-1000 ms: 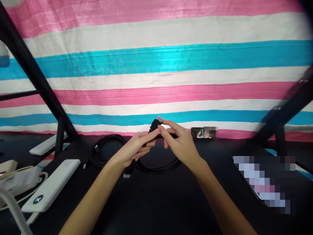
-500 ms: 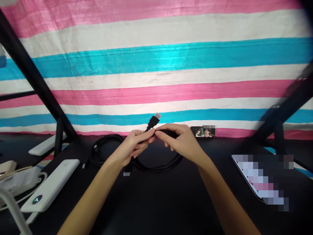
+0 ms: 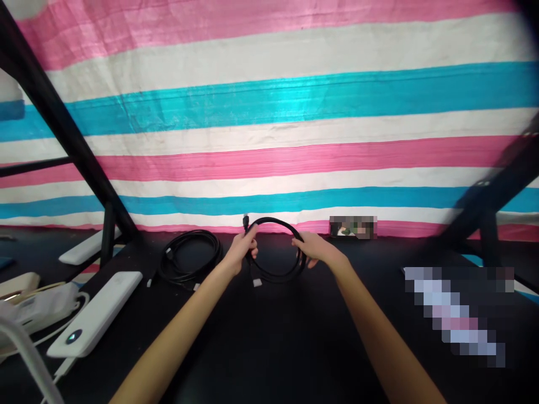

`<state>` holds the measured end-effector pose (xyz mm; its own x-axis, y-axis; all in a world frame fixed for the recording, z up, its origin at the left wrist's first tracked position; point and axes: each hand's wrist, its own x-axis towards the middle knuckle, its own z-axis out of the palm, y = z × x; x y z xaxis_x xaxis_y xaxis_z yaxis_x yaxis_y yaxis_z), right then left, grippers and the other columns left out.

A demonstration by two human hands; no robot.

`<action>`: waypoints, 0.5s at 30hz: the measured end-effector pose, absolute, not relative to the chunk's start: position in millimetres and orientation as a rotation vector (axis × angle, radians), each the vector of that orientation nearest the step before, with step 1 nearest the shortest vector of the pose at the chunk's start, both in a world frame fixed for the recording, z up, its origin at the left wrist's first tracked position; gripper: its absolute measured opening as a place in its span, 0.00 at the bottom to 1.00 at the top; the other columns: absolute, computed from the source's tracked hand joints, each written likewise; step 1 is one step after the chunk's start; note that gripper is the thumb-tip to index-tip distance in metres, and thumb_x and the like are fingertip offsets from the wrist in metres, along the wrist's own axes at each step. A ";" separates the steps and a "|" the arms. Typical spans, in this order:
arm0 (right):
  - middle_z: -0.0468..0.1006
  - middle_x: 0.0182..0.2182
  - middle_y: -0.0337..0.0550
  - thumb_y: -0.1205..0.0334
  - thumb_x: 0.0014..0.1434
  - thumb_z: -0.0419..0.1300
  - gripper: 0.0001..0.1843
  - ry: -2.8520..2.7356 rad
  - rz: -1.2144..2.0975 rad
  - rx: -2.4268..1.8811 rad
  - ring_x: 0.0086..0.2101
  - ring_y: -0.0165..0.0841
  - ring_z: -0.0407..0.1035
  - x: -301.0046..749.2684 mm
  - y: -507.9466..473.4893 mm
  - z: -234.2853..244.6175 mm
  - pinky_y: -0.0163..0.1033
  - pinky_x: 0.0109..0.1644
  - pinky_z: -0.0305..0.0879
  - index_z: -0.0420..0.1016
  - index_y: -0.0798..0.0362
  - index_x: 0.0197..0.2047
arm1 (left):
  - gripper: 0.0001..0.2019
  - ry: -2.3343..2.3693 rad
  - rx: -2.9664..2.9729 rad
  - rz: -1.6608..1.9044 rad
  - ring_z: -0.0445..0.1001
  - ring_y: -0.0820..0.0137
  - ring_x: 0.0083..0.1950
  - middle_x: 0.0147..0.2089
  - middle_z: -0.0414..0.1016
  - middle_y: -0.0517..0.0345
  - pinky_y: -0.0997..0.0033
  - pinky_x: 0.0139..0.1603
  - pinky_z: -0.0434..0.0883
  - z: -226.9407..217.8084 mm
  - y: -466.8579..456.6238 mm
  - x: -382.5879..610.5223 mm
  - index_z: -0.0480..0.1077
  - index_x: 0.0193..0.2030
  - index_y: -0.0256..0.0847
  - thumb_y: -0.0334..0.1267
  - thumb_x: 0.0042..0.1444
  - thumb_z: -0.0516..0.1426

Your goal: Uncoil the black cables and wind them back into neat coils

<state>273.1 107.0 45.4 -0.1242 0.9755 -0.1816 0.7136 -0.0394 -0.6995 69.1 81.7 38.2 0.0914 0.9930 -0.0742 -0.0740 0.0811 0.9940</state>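
Note:
A black HDMI cable [image 3: 273,219], wound into a round coil, is held upright at the back middle of the black table [image 3: 269,348]. My left hand [image 3: 242,249] is closed around the coil's left side, where one plug [image 3: 246,221] points up above the fingers. The other plug [image 3: 256,282], with a pale cap, hangs at the coil's lower left. On the right side of the loop, my right hand [image 3: 318,248] grips the strands between thumb and fingers. A second coiled black cable [image 3: 217,244] lies just left of my left hand, its capped ends showing.
To the left lie a white power bank [image 3: 101,308] with a small round display, another white device [image 3: 86,248] and a white power strip [image 3: 46,306]. A phone [image 3: 353,226] leans at the back; a pixelated screen [image 3: 450,314] lies right. Black frame bars [image 3: 80,151] flank a striped sheet [image 3: 269,123].
My hands have moved apart, and the coil now stands open as a round loop between them. The left hand's plug sits lower. The right hand has shifted to the loop's right side.

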 end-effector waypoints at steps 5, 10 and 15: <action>0.74 0.22 0.43 0.66 0.64 0.55 0.05 -1.846 0.916 -1.881 0.15 0.32 0.69 281.4 123.1 22.9 0.29 0.14 0.61 0.70 0.58 0.41 | 0.15 1.395 1.342 0.727 0.68 0.71 0.16 0.14 0.67 0.60 0.74 0.19 0.63 20.9 89.0 59.1 0.61 0.24 0.39 0.46 0.49 0.60; 0.77 0.29 0.45 0.65 0.59 0.61 0.14 -1.847 0.842 -1.922 0.17 0.32 0.70 288.2 130.5 12.6 0.30 0.15 0.61 0.69 0.58 0.49 | 0.11 1.595 1.482 0.415 0.62 0.71 0.09 0.10 0.66 0.59 0.73 0.16 0.60 5.1 94.8 54.5 0.64 0.22 0.38 0.41 0.48 0.59; 0.76 0.36 0.47 0.66 0.56 0.64 0.22 -1.829 0.742 -1.914 0.20 0.30 0.71 288.3 132.8 9.1 0.30 0.20 0.62 0.68 0.56 0.53 | 0.12 1.653 1.575 0.346 0.65 0.71 0.10 0.12 0.68 0.58 0.73 0.18 0.62 -0.1 96.9 54.6 0.66 0.24 0.38 0.44 0.52 0.56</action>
